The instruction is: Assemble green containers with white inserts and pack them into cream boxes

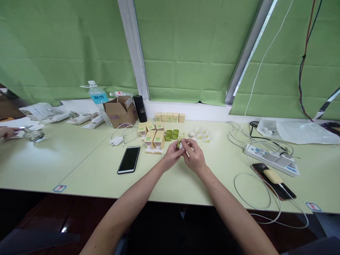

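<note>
Left hand (171, 156) and right hand (194, 156) jointly grasping small rounded green-and-white piece (179, 144) above desk (177, 187), between front and back edges; long axis and heading unclear, partly covered. Toward back edge: square green cups (168, 137), folded cardboard boxes (158, 137).

"飘雪" on blue bottle label (98, 98)

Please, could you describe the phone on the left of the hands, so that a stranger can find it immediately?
On the pale table, look left of the left hand, nearer the camera than the tan boxes. The phone lies flat, its dark screen edged in white; unlike the other phone, it has nothing on top.
</note>
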The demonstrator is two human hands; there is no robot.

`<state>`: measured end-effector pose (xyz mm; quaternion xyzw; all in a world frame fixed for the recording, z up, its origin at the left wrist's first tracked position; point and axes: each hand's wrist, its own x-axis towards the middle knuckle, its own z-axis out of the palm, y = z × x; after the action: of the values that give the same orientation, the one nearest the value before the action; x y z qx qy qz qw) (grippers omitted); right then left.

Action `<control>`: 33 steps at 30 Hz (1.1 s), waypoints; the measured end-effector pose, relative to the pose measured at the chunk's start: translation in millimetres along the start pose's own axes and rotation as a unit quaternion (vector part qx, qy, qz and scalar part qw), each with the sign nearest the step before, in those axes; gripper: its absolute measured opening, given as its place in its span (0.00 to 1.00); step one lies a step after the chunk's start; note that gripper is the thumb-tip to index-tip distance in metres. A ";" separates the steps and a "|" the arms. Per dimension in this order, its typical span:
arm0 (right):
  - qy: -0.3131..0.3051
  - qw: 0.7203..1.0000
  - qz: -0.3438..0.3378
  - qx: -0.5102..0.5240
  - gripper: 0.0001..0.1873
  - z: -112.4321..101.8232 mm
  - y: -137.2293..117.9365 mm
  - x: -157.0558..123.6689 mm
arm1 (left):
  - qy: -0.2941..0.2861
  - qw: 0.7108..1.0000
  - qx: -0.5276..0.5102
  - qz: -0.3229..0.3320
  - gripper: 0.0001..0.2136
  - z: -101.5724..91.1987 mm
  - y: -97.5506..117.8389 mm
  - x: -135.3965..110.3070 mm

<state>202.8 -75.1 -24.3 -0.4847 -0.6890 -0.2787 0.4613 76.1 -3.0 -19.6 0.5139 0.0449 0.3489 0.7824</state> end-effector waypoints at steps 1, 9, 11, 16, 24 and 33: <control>0.000 1.000 0.005 0.009 0.30 -0.3 -0.9 -0.1 | 0.006 1.000 -0.012 -0.009 0.20 -0.4 0.4 0.0; 0.015 0.998 0.024 0.061 0.26 1.4 -1.5 -3.0 | -0.001 0.998 -0.052 -0.018 0.19 -1.5 1.2 1.0; 0.008 0.998 0.036 0.058 0.24 2.4 -1.1 -3.5 | -0.001 0.998 -0.055 -0.017 0.19 -0.7 1.4 0.9; 0.002 0.998 0.043 0.046 0.21 2.3 -1.5 -2.9 | -0.007 0.998 -0.060 -0.020 0.19 -0.5 1.7 0.8; 0.017 0.997 0.041 0.063 0.19 2.6 -1.4 -1.8 | -0.005 0.998 -0.057 -0.022 0.20 -1.2 1.4 1.1; 0.011 0.997 0.038 0.064 0.20 4.0 1.9 -2.5 | 0.003 0.999 -0.034 -0.005 0.20 1.3 -0.9 1.5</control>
<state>203.3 -72.1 -28.3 -0.4772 -0.6809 -0.2217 0.5094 78.2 -3.3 -19.3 0.4856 0.0375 0.3481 0.8010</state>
